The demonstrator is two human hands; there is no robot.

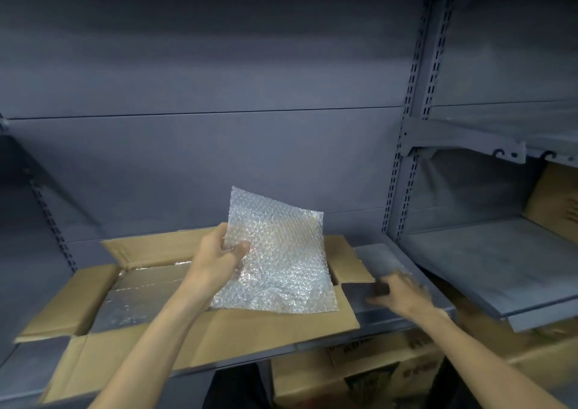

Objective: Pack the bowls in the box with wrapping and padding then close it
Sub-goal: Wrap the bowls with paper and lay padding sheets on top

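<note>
An open cardboard box (256, 330) lies on a grey metal shelf, all its flaps folded outward. Shiny wrapping (140, 296) lines the left part of its inside. My left hand (219, 252) pinches the left edge of a clear bubble wrap sheet (278, 258) and holds it tilted over the right half of the box. My right hand (403, 293) is blurred, to the right of the box above the bare shelf, fingers spread and holding nothing. No bowls show in this view.
The grey shelf (384, 261) runs under the box, with a slotted upright post (403, 158) at its right. A tilted shelf (488, 261) sits further right beside a cardboard box (553, 202). More cardboard boxes (359, 374) stand below the shelf.
</note>
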